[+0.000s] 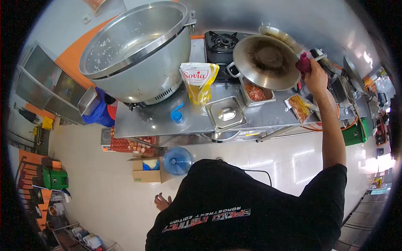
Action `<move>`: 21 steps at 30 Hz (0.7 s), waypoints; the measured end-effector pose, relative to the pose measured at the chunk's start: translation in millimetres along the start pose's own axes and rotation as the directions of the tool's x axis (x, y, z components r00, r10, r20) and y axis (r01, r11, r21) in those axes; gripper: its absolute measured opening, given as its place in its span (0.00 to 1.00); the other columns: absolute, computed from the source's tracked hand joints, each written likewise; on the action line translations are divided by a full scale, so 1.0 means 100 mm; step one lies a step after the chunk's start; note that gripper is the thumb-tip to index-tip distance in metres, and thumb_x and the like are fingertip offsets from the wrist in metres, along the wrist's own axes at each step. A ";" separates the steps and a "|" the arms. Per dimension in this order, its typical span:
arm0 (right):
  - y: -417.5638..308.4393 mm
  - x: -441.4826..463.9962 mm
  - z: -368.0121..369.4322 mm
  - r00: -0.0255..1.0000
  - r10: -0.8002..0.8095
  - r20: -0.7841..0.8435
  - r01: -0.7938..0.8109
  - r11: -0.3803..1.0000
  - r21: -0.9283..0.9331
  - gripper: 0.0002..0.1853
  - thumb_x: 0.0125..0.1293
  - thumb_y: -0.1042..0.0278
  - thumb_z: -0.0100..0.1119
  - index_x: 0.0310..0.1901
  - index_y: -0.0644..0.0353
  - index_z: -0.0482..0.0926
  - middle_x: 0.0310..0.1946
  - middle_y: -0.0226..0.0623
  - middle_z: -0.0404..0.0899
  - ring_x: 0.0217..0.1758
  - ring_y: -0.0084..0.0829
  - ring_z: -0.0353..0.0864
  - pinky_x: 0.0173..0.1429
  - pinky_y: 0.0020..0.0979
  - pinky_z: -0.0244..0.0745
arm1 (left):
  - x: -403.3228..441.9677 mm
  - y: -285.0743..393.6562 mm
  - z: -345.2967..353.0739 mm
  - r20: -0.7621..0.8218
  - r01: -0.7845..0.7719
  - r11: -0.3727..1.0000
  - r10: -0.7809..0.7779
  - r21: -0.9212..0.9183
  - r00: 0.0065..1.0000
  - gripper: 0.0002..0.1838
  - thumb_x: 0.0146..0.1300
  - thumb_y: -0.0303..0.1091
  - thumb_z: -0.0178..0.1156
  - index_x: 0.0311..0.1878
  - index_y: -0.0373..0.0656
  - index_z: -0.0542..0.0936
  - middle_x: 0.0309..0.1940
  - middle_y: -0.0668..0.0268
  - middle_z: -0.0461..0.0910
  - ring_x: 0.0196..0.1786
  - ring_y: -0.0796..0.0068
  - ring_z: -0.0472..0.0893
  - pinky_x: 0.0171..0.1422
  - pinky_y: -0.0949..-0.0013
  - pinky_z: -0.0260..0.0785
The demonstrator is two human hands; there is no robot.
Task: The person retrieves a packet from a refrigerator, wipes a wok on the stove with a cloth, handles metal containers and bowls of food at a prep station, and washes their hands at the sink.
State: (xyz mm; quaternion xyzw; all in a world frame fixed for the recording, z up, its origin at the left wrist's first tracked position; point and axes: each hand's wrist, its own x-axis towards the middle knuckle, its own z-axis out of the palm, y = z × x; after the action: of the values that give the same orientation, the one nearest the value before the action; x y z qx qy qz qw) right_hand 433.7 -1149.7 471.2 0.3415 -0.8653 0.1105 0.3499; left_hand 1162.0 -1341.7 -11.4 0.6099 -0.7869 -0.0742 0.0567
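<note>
My right hand (317, 76) is closed round the handle side of a wok (268, 62), with a dark red cloth (303, 63) between hand and metal. The wok is tilted so its browned, darkened inside faces me, near the gas stove (224, 42). Below its rim stands a metal tray of pinkish chopped meat (256, 93). To the right, under my forearm, lies a clear bag of yellowish food (300, 108). My left hand (162, 202) hangs low by my side over the floor, fingers apart, holding nothing.
A large metal rice cooker (138, 54) stands on the left of the steel counter (188, 121). Beside it are a Sovia pouch (199, 83), a blue measuring scoop (176, 115) and a steel lid (226, 113). A water jug (178, 161) and cardboard box (148, 173) sit on the floor.
</note>
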 end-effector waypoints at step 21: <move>-0.42 1.54 0.03 1.000 0.007 0.014 -0.007 1.000 -0.007 0.17 0.56 0.65 0.55 0.48 0.56 0.77 0.38 0.51 0.81 0.44 0.54 0.80 0.48 0.50 0.74 | -0.14 0.11 -0.30 0.004 0.032 0.999 -0.032 -0.028 0.999 0.32 0.50 0.44 0.66 0.58 0.49 0.67 0.59 0.58 0.63 0.63 0.54 0.62 0.53 0.45 0.66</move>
State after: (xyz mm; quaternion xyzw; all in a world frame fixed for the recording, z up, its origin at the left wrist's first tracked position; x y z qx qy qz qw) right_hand 380.1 -1261.3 571.7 0.3381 -0.8693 0.1061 0.3445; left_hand 1160.7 -1326.5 20.2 0.6216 -0.7759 -0.0874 0.0627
